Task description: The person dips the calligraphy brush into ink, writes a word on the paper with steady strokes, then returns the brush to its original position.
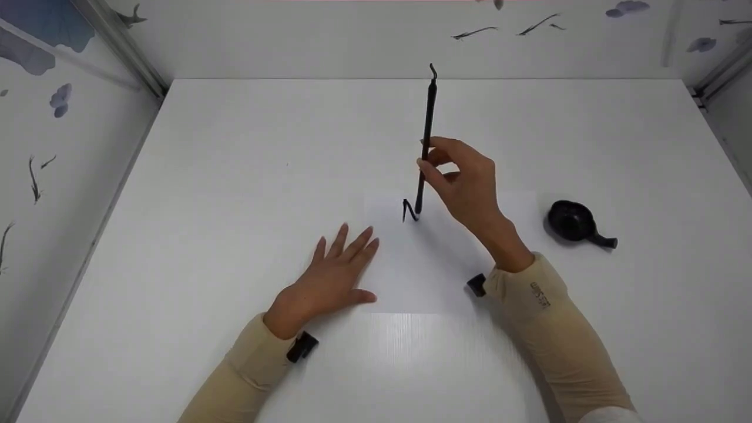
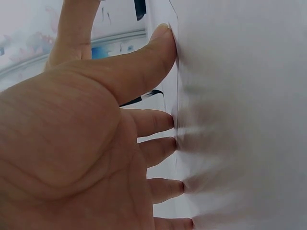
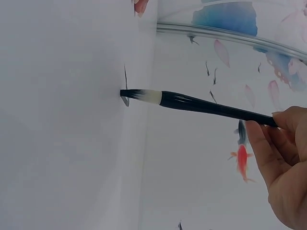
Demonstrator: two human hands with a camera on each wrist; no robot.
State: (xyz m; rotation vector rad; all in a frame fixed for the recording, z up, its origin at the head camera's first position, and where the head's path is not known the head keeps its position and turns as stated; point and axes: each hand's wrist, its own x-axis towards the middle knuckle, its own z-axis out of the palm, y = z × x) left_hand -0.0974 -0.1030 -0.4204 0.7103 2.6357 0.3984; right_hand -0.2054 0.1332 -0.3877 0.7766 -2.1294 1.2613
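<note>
My right hand (image 1: 467, 179) pinches a black brush (image 1: 429, 117) between thumb and fingers, holding it nearly upright. In the right wrist view the brush (image 3: 206, 105) has pale bristles with a black tip, which touches the white paper (image 1: 423, 282) at the end of a black zigzag stroke (image 1: 409, 207). My left hand (image 1: 329, 282) lies with fingers spread at the paper's left edge. The left wrist view shows the fingertips and thumb of this hand (image 2: 81, 134) against the white surface.
To the right of the paper a small black dish (image 1: 571, 221) with a short handle stands on the white table (image 1: 205, 176). White panels printed with fish and petals rise behind and at the left of the table.
</note>
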